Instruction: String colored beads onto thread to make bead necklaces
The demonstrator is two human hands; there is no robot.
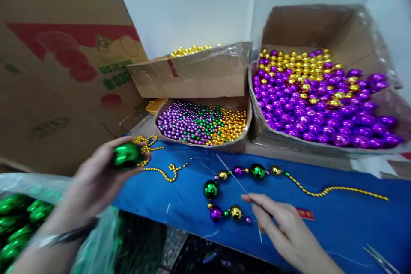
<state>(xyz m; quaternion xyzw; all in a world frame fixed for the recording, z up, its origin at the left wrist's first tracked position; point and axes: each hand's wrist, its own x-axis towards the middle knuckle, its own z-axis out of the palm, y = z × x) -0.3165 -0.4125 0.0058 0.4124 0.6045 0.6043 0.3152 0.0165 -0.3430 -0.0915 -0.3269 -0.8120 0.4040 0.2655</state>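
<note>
Gripping a green ball [126, 156], the left hand [93, 184] curls shut — right hand [282, 227] pinches a needle [231, 176].

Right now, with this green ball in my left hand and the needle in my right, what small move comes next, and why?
Probably bring the big green ball in your left hand across to the needle pinched by your right hand. The half-strung strand lies on the blue table beside the needle, and the ball is still well left of it.
</note>
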